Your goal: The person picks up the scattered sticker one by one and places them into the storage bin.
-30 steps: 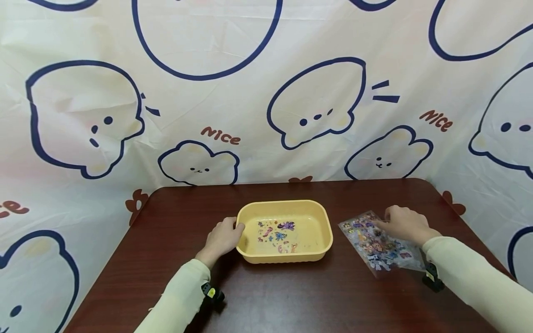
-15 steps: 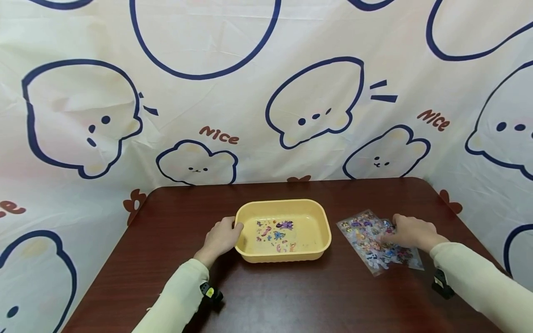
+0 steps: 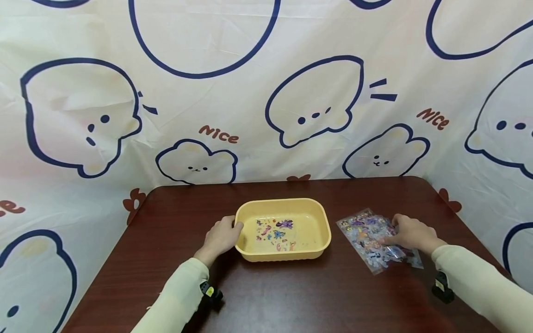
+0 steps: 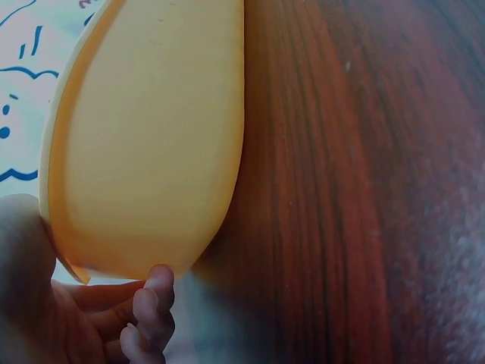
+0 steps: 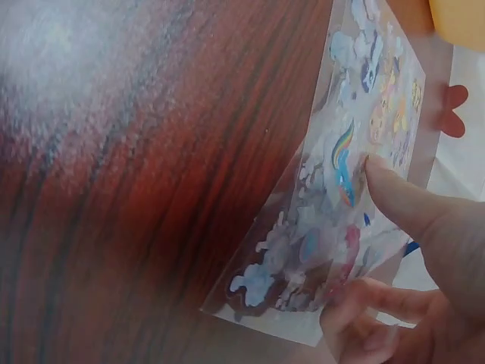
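A yellow plastic basin [image 3: 287,255] stands on the table with small pony stickers [image 3: 278,235] showing on its floor. My left hand [image 3: 220,238] grips its left end, thumb over the rim and fingers against the outer wall [image 4: 151,136]. To the right of the basin lie clear sticker sheets [image 3: 366,240], overlapping and crowded with colourful cartoon figures. My right hand [image 3: 412,233] pinches them near the right side. In the right wrist view its thumb [image 5: 402,193] presses on the printed face, and the curled fingers [image 5: 364,326] meet the edge of the sheets [image 5: 356,174].
The dark brown wooden table [image 3: 283,300] reaches back to a pale cloth backdrop [image 3: 250,106] printed with cartoon outlines. Cloth also hangs along both sides. A black camera is strapped to each wrist.
My right hand has shifted a little right and toward me along the sticker sheets, with its thumb still over them. My left hand keeps its hold on the basin.
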A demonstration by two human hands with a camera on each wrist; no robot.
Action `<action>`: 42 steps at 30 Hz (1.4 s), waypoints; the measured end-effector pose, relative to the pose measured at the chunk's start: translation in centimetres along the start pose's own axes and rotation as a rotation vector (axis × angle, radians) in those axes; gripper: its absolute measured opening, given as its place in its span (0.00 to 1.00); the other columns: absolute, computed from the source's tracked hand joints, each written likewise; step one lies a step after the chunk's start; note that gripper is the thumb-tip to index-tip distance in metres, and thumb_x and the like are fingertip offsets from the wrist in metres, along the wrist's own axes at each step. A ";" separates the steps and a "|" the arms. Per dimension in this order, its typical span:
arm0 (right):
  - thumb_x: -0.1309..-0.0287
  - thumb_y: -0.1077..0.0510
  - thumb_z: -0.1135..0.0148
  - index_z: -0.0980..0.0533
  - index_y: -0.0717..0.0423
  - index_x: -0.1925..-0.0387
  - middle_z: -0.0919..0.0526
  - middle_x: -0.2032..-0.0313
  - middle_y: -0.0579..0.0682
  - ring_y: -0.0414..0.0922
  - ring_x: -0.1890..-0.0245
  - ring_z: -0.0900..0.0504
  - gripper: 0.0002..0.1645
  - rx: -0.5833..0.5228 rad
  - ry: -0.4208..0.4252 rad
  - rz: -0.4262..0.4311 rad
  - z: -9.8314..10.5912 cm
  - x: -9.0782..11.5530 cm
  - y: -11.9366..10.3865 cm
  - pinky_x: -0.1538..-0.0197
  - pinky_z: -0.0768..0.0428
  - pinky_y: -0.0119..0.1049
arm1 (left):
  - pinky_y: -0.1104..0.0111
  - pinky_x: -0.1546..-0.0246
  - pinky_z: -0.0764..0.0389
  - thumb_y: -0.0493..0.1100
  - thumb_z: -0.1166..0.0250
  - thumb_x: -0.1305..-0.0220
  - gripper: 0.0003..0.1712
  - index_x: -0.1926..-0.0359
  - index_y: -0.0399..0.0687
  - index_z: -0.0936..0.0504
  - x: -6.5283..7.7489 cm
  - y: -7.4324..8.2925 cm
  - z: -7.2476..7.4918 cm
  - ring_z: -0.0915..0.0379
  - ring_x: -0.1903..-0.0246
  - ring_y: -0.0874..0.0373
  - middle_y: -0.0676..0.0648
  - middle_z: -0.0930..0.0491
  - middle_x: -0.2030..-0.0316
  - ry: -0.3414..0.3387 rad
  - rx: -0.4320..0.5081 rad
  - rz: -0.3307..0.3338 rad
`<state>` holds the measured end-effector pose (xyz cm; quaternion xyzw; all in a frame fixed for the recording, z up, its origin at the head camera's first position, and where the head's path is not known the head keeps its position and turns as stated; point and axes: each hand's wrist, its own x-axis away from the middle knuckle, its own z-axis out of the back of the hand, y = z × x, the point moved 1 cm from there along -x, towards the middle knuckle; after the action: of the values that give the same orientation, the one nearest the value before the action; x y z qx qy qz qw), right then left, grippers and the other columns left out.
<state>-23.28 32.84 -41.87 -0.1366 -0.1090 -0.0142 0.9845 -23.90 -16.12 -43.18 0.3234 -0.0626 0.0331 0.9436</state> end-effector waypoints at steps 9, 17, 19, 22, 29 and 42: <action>0.57 0.36 0.21 0.32 0.72 0.48 0.20 0.57 0.70 0.59 0.63 0.23 0.51 -0.064 -0.036 -0.021 0.1 0.0 0.0 0.59 0.30 0.58 | 0.67 0.75 0.30 0.50 0.51 0.25 0.23 0.43 0.42 0.20 0.0 0.0 0.0 0.25 0.79 0.58 0.48 0.21 0.74 -0.008 0.002 0.002; 0.57 0.34 0.22 0.32 0.65 0.56 0.22 0.65 0.60 0.55 0.66 0.26 0.45 -0.073 -0.063 -0.013 0.2 -0.1 0.1 0.62 0.32 0.52 | 0.67 0.76 0.30 0.51 0.51 0.26 0.24 0.42 0.41 0.21 0.1 0.1 0.1 0.25 0.79 0.58 0.48 0.20 0.74 0.001 0.001 -0.009; 0.56 0.35 0.22 0.33 0.65 0.57 0.24 0.67 0.58 0.54 0.66 0.26 0.45 -0.088 -0.070 0.002 0.1 -0.2 0.2 0.61 0.31 0.50 | 0.67 0.75 0.30 0.51 0.51 0.26 0.25 0.40 0.41 0.21 0.1 0.1 0.1 0.25 0.78 0.59 0.48 0.20 0.74 -0.001 0.001 -0.007; 0.56 0.37 0.21 0.35 0.66 0.56 0.26 0.65 0.60 0.54 0.64 0.27 0.45 -0.119 -0.073 0.027 -0.2 -0.3 0.3 0.60 0.28 0.48 | 0.68 0.75 0.30 0.51 0.51 0.25 0.26 0.37 0.40 0.23 0.1 0.1 0.0 0.25 0.79 0.59 0.48 0.20 0.73 -0.006 0.005 -0.002; 0.53 0.44 0.22 0.39 0.70 0.50 0.29 0.51 0.74 0.61 0.56 0.27 0.46 -0.191 -0.108 0.049 -0.3 -0.3 0.3 0.53 0.23 0.53 | 0.68 0.76 0.29 0.50 0.51 0.25 0.26 0.37 0.40 0.24 0.2 0.0 0.0 0.24 0.79 0.59 0.48 0.20 0.74 -0.011 0.020 -0.005; 0.46 0.48 0.26 0.37 0.72 0.51 0.27 0.63 0.62 0.53 0.64 0.28 0.39 -0.166 -0.090 0.058 -0.3 0.2 -0.1 0.63 0.28 0.42 | 0.68 0.76 0.29 0.50 0.51 0.25 0.23 0.42 0.41 0.21 0.2 0.0 0.0 0.24 0.80 0.59 0.48 0.20 0.75 -0.016 0.035 -0.001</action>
<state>-23.00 32.69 -42.11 -0.2213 -0.1474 0.0114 0.9639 -23.71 -16.10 -43.18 0.3401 -0.0694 0.0312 0.9373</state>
